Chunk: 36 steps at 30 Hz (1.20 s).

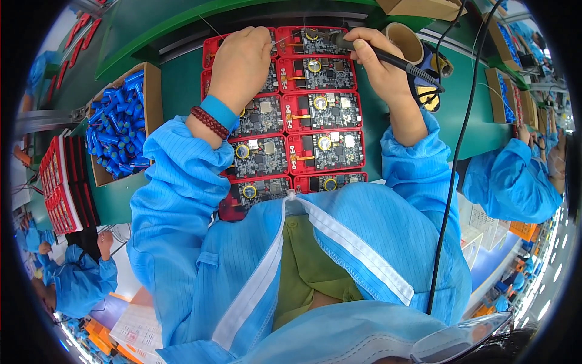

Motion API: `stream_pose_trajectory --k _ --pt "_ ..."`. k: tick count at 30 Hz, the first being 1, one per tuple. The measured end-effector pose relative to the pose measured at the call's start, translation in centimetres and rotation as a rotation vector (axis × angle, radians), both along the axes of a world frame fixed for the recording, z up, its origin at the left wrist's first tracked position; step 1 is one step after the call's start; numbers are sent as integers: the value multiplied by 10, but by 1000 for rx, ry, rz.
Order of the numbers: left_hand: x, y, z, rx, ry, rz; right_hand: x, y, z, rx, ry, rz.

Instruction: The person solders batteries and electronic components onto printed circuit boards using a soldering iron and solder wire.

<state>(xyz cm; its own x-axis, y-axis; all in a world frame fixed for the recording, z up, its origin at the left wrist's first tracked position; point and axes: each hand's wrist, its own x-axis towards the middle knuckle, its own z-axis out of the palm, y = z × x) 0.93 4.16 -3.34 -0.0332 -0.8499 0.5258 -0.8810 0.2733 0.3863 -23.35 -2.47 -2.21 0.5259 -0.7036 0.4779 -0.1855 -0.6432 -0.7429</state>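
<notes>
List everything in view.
Circuit boards: about ten, dark grey, centre, some hidden
Cases: about ten, red, around the boards
Cardboard boxes: several, brown, left and right
Cylinders: many, blue, in left box
Soldering iron: one, black, upper right
Roll: one, beige, beside it
Sponge: one, yellow, below roll
Long cable: one, black, right
Stacked panels: several, red, far left
Workbench: one, green, beneath
Coworkers: at least two, in blue, both sides
Jacket: one, blue, lower centre
Left hand: one, bare, over cases
Right hand: one, bare, on iron

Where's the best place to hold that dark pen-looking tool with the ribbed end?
Probably the straight handle, from the right, pen-style, as the right hand holds it: the tool slants, front end pointing left over the circuit boards, ribbed end right.
</notes>
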Motion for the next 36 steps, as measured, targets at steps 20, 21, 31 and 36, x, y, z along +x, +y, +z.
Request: stream_pose_trajectory --k 20,21,31,36 --pt "-3 8 7 27 29 -21 -6 15 15 82 -104 -41" --pt "-4 15 14 69 72 -30 -8 22 22 77 -125 -42" --pt "-14 45 13 86 35 -80 -19 54 14 119 -108 -11" --pt "-13 46 12 88 -16 -82 -17 54 12 143 -82 -19"
